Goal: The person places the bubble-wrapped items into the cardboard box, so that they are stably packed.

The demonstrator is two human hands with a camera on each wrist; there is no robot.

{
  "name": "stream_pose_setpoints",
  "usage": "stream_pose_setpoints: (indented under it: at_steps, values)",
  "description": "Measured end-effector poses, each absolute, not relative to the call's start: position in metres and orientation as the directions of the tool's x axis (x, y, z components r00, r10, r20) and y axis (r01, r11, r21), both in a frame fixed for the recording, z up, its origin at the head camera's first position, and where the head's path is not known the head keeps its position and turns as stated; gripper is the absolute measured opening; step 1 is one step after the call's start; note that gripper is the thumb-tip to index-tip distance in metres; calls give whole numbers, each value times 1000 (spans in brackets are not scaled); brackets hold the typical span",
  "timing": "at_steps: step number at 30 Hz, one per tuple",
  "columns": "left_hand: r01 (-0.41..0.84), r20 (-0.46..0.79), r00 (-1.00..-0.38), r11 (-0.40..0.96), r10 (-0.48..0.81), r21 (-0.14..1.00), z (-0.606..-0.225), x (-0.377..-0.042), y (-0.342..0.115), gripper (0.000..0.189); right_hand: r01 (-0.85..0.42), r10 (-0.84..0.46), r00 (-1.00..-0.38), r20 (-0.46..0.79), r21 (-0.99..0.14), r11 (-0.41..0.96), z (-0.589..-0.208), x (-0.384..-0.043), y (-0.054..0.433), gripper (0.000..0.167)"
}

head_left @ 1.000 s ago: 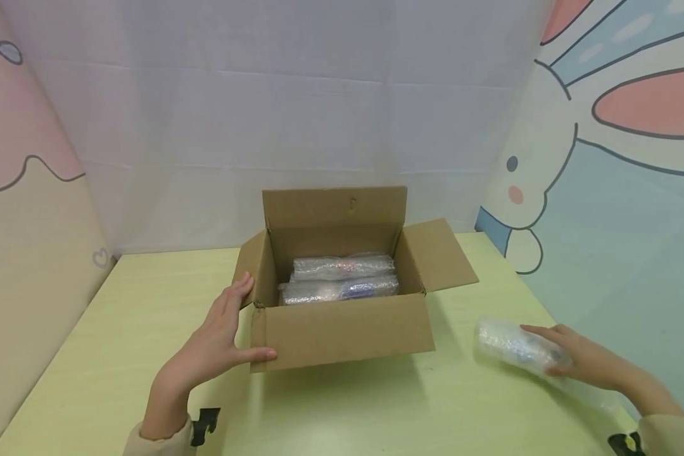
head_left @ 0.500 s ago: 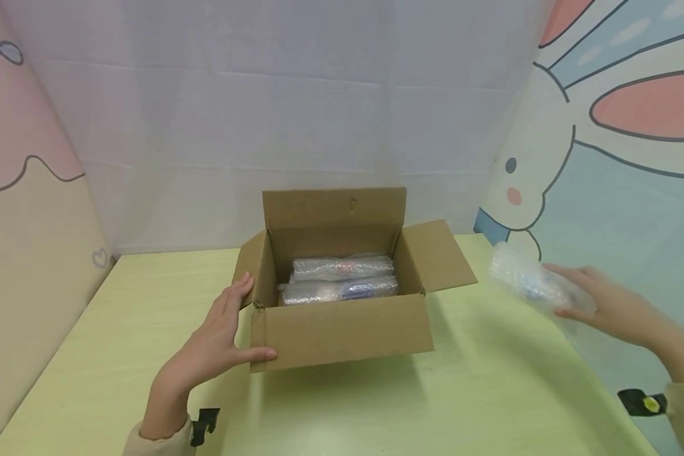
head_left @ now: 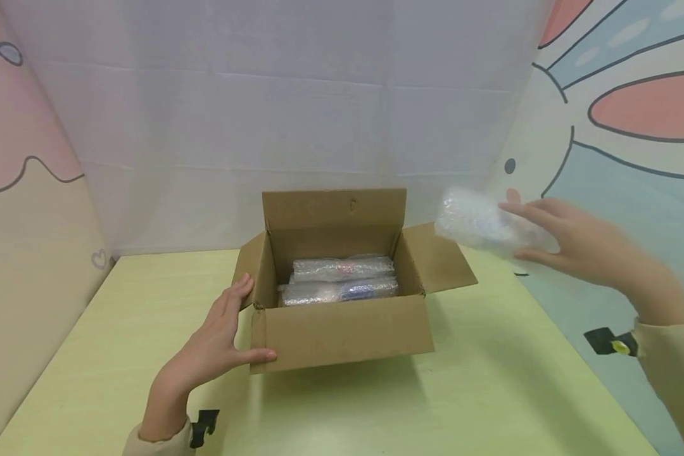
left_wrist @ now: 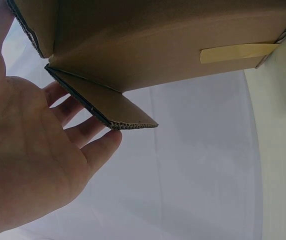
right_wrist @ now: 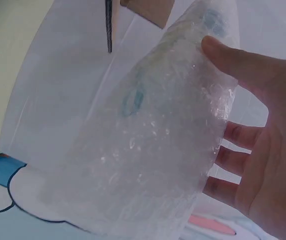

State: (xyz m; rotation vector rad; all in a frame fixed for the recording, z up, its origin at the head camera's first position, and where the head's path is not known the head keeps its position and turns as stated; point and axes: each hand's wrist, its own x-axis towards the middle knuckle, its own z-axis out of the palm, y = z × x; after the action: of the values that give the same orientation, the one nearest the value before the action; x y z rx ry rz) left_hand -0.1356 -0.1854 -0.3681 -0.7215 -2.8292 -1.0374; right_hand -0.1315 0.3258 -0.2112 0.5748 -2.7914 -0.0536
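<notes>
A cardboard box (head_left: 342,332) stands on the table with its flaps spread. Two bubble-wrapped rolls lie in it: one with a red mark (head_left: 342,268) at the back, one with a blue patch (head_left: 339,291) in front. My left hand (head_left: 208,345) rests at the box's left front corner, fingers on the side flap (left_wrist: 100,97) and thumb on the front flap. With thumb and fingers, my right hand (head_left: 581,244) holds a bubble-wrapped bundle (head_left: 479,221) in the air by the right flap (head_left: 440,259). Faint blue-green marks show through the wrap in the right wrist view; its contents are unclear.
The pale yellow-green table (head_left: 165,304) reaches back to a white cloth wall (head_left: 319,120). Cartoon-printed panels flank it, a rabbit (head_left: 627,158) on the right. A strip of yellowish tape (left_wrist: 238,52) shows on the box wall in the left wrist view.
My right hand has lifted the bubble-wrapped bundle off the table's right side, then carried it up and left toward the box. My left hand and the box stay in place.
</notes>
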Motion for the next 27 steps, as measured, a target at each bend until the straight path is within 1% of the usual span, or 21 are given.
stream_pose_setpoints:
  at_steps: [4,8,13,15,23,27]
  values:
    - [440,197,-891,667,410,601,-368,-135,-186,121,-468,-484,-842,239,125,875,-203,-145,289,72]
    - [444,201,-889,666,411,600,-368,-135,-186,121,-511,-527,-827,196,131,850,-201,-158,254,71]
    - [455,208,-883,658,420,601,-368,-135,-185,120,-618,-643,-745,181,176,766,-208,-178,217,72]
    - [456,209,-882,656,422,601,-368,-135,-185,120,-663,-684,-712,155,169,729,-213,-186,203,73]
    - [455,208,-883,657,421,601,-368,-134,-185,120,-688,-691,-722,-33,143,712,-227,-205,153,74]
    - [453,206,-884,662,419,598,-367,-133,-185,121,-709,-704,-703,-99,177,682,-236,-213,136,73]
